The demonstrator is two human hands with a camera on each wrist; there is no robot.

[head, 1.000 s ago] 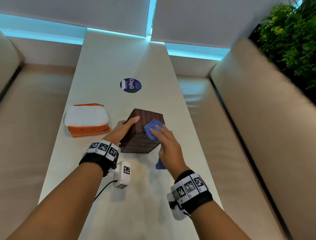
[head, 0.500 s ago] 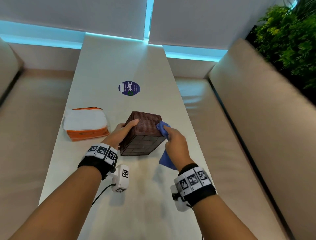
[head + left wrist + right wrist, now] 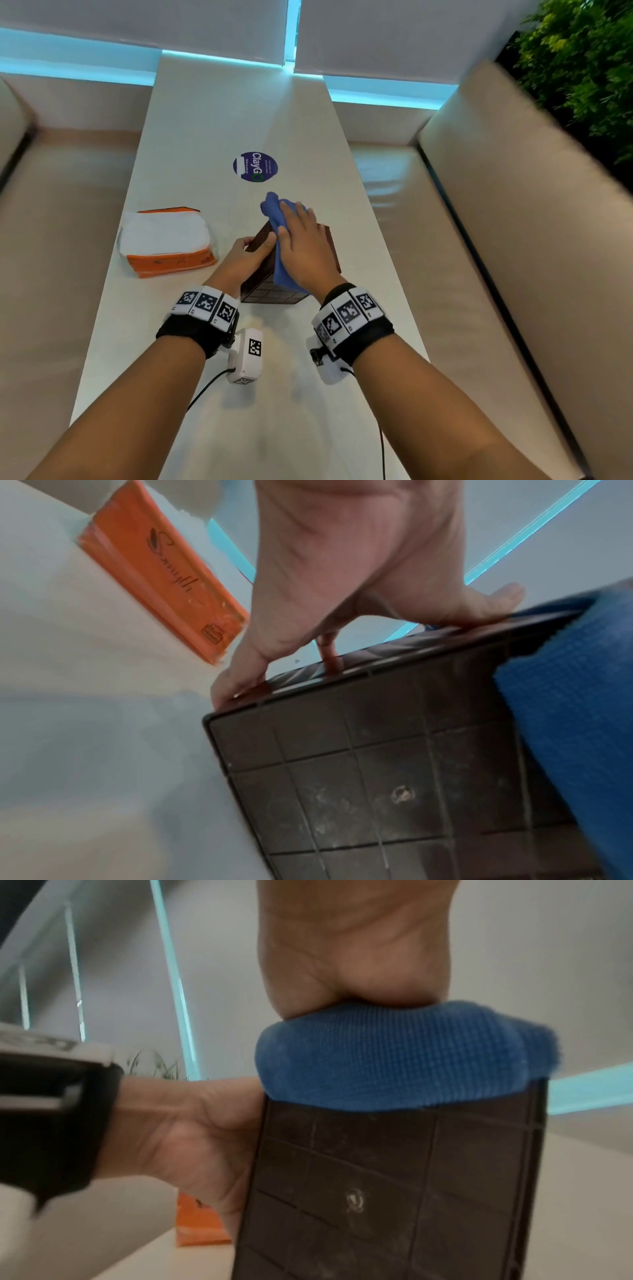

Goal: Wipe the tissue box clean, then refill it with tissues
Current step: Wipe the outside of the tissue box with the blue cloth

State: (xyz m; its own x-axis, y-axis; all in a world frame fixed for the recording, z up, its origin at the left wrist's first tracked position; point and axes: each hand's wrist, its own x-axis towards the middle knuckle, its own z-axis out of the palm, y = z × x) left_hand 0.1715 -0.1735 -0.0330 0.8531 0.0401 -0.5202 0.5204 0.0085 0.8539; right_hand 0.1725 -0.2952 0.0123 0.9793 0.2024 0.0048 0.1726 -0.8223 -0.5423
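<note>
A dark brown woven tissue box (image 3: 267, 294) lies on its side on the white table (image 3: 205, 120), its gridded base (image 3: 377, 777) facing me. My left hand (image 3: 246, 257) grips its left side, thumb over the upper edge. My right hand (image 3: 305, 246) lies flat on a blue cloth (image 3: 274, 205) and presses it on the box's upper face, fingers stretched toward the far edge. In the right wrist view the cloth (image 3: 394, 1056) is bunched between palm and box (image 3: 411, 1177). An orange pack of white tissues (image 3: 164, 240) lies to the left.
A round purple sticker (image 3: 255, 167) sits on the table beyond the box. Beige padded benches run along the left (image 3: 51, 240) and right (image 3: 428, 240) of the narrow table. A green plant (image 3: 582, 51) stands at the far right.
My right hand has carried the cloth from the box's right side up onto its upper face and toward the far edge. My left hand keeps its hold on the box.
</note>
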